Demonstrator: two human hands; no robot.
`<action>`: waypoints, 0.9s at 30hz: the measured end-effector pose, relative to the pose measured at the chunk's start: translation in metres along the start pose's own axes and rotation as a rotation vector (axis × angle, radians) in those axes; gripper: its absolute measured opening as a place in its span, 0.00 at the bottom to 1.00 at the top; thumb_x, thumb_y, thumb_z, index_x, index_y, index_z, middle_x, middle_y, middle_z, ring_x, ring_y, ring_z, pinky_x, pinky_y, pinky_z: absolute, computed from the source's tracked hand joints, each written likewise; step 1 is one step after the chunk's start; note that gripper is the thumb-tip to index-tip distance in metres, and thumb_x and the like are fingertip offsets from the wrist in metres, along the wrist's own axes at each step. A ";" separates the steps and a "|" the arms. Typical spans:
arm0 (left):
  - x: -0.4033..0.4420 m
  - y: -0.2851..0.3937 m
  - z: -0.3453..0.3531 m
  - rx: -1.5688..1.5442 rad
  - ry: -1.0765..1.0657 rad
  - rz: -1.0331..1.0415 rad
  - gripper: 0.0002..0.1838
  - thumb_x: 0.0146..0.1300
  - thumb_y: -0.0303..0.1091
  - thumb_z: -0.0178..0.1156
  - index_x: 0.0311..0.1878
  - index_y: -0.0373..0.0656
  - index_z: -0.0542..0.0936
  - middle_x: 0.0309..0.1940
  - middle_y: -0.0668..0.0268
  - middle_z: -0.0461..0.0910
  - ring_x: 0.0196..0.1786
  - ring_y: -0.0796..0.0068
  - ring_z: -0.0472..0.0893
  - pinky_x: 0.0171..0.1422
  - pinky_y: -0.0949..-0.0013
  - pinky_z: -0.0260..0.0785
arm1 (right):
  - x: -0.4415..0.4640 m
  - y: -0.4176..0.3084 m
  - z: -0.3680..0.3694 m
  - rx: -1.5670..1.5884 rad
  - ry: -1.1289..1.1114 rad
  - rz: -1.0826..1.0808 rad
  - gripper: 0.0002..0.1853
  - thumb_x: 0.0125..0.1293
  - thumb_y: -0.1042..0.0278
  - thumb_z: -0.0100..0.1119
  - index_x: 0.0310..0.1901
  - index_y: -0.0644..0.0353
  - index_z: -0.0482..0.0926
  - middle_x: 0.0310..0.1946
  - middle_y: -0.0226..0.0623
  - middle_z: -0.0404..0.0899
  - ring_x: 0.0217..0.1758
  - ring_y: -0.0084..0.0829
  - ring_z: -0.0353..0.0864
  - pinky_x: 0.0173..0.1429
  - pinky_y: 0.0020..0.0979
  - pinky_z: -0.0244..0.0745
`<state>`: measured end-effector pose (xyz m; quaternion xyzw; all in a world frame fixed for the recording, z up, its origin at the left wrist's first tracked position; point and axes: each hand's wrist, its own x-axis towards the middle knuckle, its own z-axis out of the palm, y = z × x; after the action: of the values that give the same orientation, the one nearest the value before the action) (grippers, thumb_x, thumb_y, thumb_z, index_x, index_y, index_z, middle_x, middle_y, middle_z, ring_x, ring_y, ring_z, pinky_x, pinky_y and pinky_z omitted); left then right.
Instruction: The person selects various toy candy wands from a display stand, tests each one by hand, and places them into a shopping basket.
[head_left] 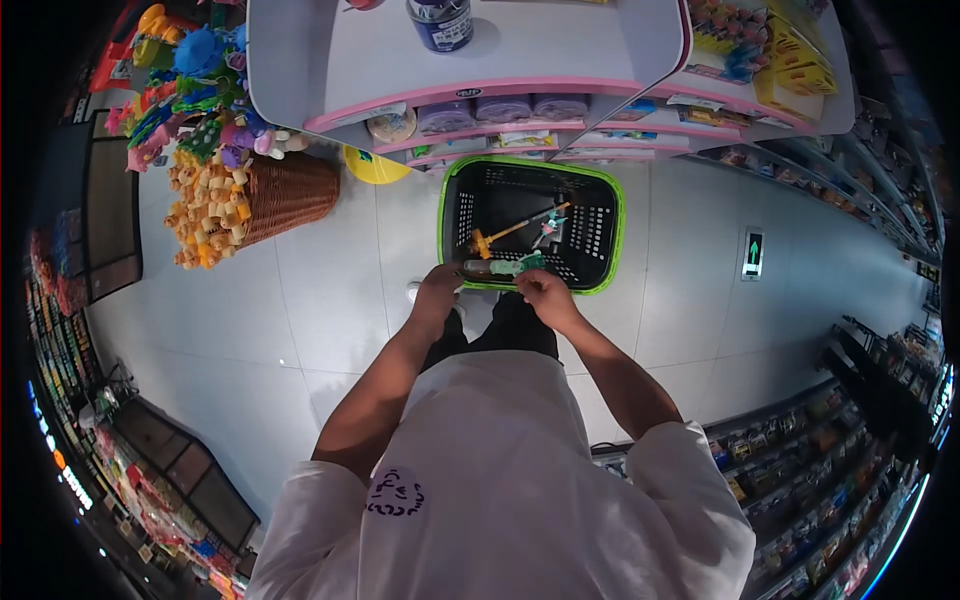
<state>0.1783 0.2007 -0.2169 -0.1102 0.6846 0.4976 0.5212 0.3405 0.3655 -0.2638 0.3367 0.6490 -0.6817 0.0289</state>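
Note:
Between my two hands, over the near rim of a black shopping basket (532,168) with a green edge, is a green toy with a clear tube (505,267). My left hand (437,293) is closed at the tube end. At the green end, the fingers of my right hand (546,296) pinch the toy. Inside the basket lie an orange stick-shaped toy (520,226) and a small pale blue and white toy (549,228). The exact kind of these toys is too small to make out.
A white shelf unit with pink edging (400,105) stands just beyond the basket, a dark blue jar (440,25) on top. To the left, a wicker basket (290,195) of plush toys leans near a yellow disc (377,166). A green arrow sign (753,254) marks the tiled floor.

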 end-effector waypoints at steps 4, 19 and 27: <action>0.008 -0.017 0.019 0.381 -0.035 0.156 0.18 0.62 0.32 0.54 0.54 0.36 0.77 0.52 0.54 0.78 0.55 0.59 0.77 0.58 0.65 0.69 | 0.042 0.062 -0.002 -0.383 0.094 -0.162 0.07 0.61 0.70 0.57 0.38 0.58 0.82 0.28 0.41 0.83 0.31 0.40 0.83 0.39 0.35 0.75; 0.114 -0.142 0.012 0.879 -0.020 0.024 0.21 0.56 0.36 0.56 0.53 0.37 0.77 0.53 0.48 0.76 0.57 0.50 0.76 0.62 0.56 0.68 | 0.127 0.224 0.041 -0.873 -0.152 0.334 0.19 0.60 0.57 0.55 0.50 0.55 0.80 0.44 0.47 0.82 0.49 0.47 0.81 0.57 0.45 0.74; 0.137 -0.174 -0.003 1.137 -0.082 0.297 0.23 0.53 0.31 0.58 0.54 0.38 0.76 0.65 0.52 0.65 0.67 0.49 0.64 0.68 0.53 0.64 | 0.143 0.244 0.053 -0.922 -0.190 0.396 0.18 0.63 0.51 0.51 0.46 0.55 0.80 0.47 0.46 0.80 0.53 0.46 0.80 0.57 0.46 0.75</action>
<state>0.2338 0.1651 -0.4280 0.3028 0.8314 0.1241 0.4490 0.3244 0.3358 -0.5499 0.3420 0.8005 -0.3335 0.3621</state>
